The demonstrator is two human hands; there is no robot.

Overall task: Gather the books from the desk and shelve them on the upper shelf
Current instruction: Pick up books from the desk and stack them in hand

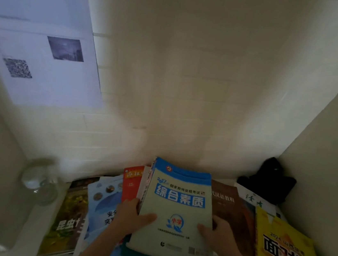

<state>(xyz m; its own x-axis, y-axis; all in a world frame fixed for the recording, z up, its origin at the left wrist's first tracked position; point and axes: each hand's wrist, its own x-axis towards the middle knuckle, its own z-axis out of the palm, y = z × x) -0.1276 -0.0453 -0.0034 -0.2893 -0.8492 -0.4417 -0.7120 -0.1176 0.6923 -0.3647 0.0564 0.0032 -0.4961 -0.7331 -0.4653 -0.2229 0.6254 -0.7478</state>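
White tiled wall is filling most of the view, with a printed sheet [43, 47] taped at the left and side panels closing in a narrow nook. Below, a pale counter [29, 238] is carrying a loose spread of books.

Both hands are holding the blue-and-cream book [177, 206] over the middle of the pile. The left hand [131, 214] is gripping its left edge, thumb lying across the cover and the other fingers curled underneath. The right hand [217, 233] is doing the same at the right edge, thumb on top. Holding it by both sides is likely keeping the soft cover flat and square, either to lift it clear or to stack others beneath it.

Around it, the rest are lying fanned and overlapping: a green book [65, 219] and a light blue book [102, 200] at the left, a red book [131, 183] behind, a brown book [230, 213] and a yellow book [289, 253] at the right. That overlap suggests gathering is only beginning, and no upper shelf is showing.

A glass jar [38, 179] is sitting at the left and a black object [268, 179] in the right corner.
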